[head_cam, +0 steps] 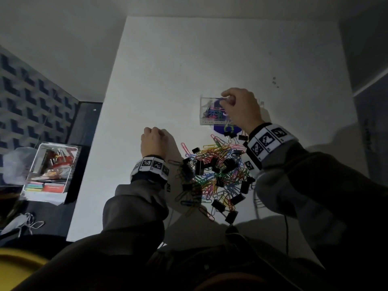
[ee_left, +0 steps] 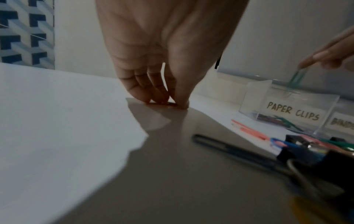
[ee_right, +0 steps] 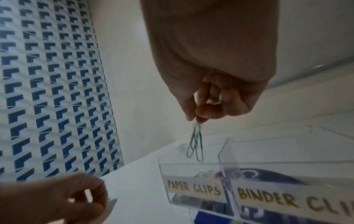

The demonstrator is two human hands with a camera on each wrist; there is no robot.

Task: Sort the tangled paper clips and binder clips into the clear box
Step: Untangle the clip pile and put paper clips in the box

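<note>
Paper clips (head_cam: pixel 216 175) heaped on white table (head_cam: pixel 168 70), patterned blue wall (head_cam: pixel 31 97) left.

Bare table (head_cam: pixel 210 59) beyond clear box (head_cam: pixel 204 122)

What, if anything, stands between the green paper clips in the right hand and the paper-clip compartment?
Nothing visible. The right hand pinches the green wire paper clips, which hang directly over the open top of the clear plastic box's PAPER CLIPS compartment.
</note>
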